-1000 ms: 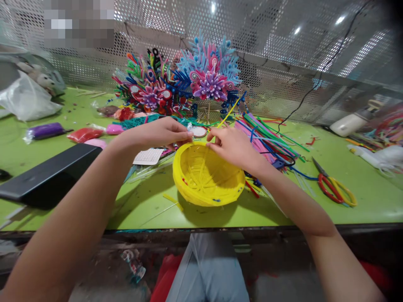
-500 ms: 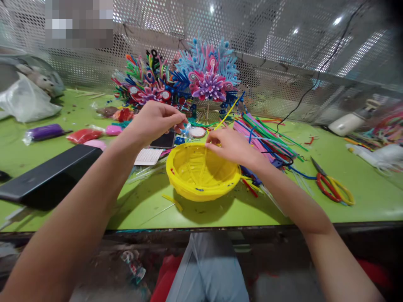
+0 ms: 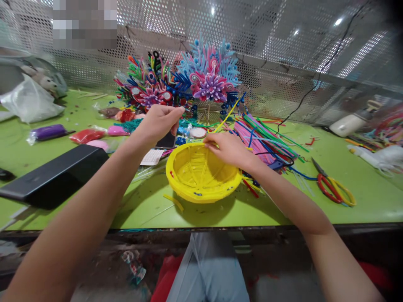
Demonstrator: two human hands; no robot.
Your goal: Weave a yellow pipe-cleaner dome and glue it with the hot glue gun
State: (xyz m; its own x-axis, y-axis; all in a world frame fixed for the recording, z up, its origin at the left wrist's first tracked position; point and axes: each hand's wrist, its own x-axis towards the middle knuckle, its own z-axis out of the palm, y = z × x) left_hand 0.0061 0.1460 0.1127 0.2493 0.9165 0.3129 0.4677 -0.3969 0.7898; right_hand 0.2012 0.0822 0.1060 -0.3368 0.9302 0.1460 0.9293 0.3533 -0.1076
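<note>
Bowl (image 3: 203,178) is round, yellow, ribbed inside, flecked red and blue.

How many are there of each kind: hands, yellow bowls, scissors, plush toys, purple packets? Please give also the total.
Left hand and right hand: 2
Yellow bowl: 1
Scissors: 1 pair
Plush toy: 1
Purple packet: 1
Total: 6

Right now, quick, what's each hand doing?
Left hand: closed in a pinch; can't tell if it holds anything.
Right hand: closed on the rim of the yellow bowl.
</note>
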